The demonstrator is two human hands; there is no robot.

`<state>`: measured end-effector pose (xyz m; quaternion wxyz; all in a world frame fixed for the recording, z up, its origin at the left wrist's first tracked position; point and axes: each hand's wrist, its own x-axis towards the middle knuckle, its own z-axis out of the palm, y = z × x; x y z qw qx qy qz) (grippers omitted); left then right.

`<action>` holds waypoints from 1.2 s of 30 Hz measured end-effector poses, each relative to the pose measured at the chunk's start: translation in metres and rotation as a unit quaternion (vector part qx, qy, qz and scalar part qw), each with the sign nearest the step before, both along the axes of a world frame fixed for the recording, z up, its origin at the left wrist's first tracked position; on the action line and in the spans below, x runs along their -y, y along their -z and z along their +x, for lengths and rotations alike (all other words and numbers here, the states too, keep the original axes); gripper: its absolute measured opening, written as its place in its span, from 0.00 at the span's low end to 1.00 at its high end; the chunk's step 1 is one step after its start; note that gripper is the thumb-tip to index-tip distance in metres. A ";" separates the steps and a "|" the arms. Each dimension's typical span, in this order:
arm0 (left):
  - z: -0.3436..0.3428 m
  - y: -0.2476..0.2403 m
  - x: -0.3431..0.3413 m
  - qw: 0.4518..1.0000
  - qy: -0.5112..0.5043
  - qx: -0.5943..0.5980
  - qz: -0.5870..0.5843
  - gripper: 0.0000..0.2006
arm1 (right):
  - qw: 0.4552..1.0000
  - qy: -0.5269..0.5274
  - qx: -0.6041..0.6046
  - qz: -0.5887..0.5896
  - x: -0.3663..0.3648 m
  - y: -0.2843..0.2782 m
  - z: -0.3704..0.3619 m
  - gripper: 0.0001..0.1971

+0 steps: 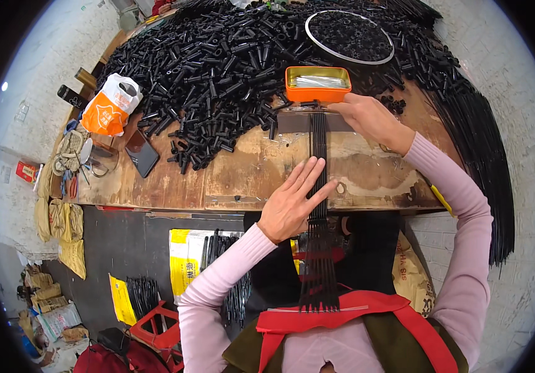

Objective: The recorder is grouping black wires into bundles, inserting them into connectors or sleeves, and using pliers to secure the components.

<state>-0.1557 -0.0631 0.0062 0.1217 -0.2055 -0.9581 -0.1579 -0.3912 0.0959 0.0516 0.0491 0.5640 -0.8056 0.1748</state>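
A row of thin black rods [319, 140] runs lengthwise over the table edge, its near ends fanned out above the red apron [367, 303] on my lap. My left hand [287, 205] lies flat across the rods near the edge, fingers stretched out. At their far ends, my right hand [376, 123] has its fingers drawn together beside a small black piece; what they pinch, if anything, is hidden. Under the rods sits a low dark block [292, 123]. Just behind it stands an orange box [316, 94] with a yellow inside, holding thin pale sticks.
A large heap of black tubular parts [236, 68] covers the table's far side, with a white ring [309, 34] on it. Long black rods [482, 161] hang off the right edge. A phone [142, 153] and a white-orange bag [113, 105] lie left. A red stool [158, 329] stands below.
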 end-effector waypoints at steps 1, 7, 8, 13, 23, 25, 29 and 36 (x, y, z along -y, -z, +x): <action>0.000 0.001 -0.001 1.000 0.001 0.001 -0.001 0.44 | 1.000 0.000 -0.002 0.013 -0.001 0.000 0.000 0.19; 0.000 0.001 -0.002 1.000 0.000 -0.005 0.017 0.42 | 1.000 -0.007 -0.025 0.002 -0.009 0.007 -0.007 0.21; 0.000 0.001 -0.002 1.000 -0.001 -0.004 0.013 0.42 | 1.000 -0.007 -0.024 0.002 -0.008 0.006 -0.005 0.21; -0.001 0.003 -0.002 1.000 -0.001 -0.006 0.015 0.42 | 0.999 -0.004 -0.023 0.024 -0.001 0.005 -0.003 0.21; -0.001 0.001 -0.001 1.000 0.003 -0.001 0.016 0.43 | 0.999 -0.030 -0.017 -0.008 0.002 0.005 -0.008 0.16; -0.001 0.002 -0.001 1.000 0.004 0.002 0.016 0.43 | 0.999 -0.028 -0.018 0.002 0.003 0.002 -0.008 0.14; 0.000 0.004 0.000 1.000 0.005 -0.006 0.016 0.43 | 1.000 -0.026 -0.004 -0.007 0.007 0.006 -0.008 0.13; 0.000 0.002 0.000 1.000 0.008 0.001 -0.002 0.42 | 0.998 -0.042 -0.013 -0.035 0.012 0.010 -0.015 0.11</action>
